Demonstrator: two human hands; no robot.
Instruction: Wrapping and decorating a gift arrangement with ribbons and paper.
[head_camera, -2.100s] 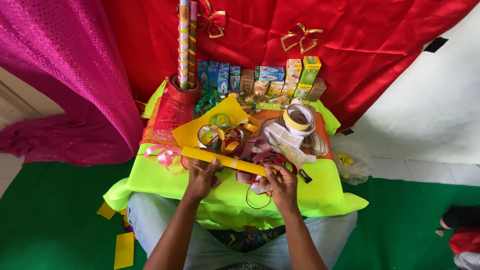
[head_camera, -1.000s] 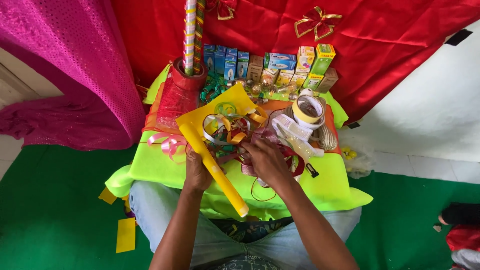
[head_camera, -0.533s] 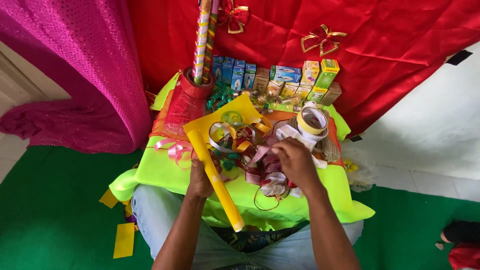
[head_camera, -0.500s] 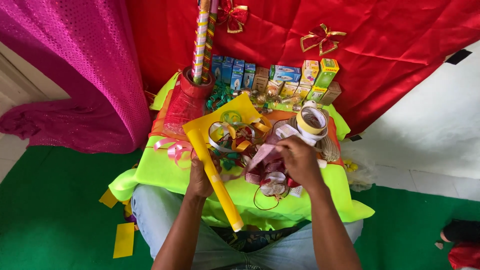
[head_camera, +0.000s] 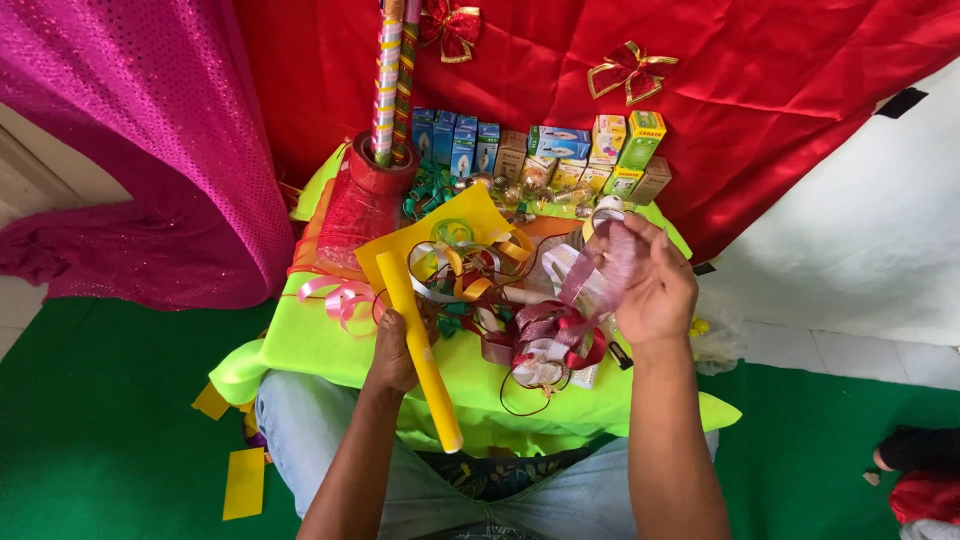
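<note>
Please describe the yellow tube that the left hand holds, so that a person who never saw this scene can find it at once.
Start at the small table under the neon yellow-green cloth, in front of the red backdrop. Near its front edge the left hand grips a rolled yellow paper tube, slanting from the curled ribbons toward the person's lap. Unlike the flat yellow sheet behind it, it is a plain, stiff roll.

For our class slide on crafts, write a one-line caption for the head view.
Left hand grips a rolled yellow paper tube while right hand lifts sheer maroon ribbon above a lime-green cloth.
</note>
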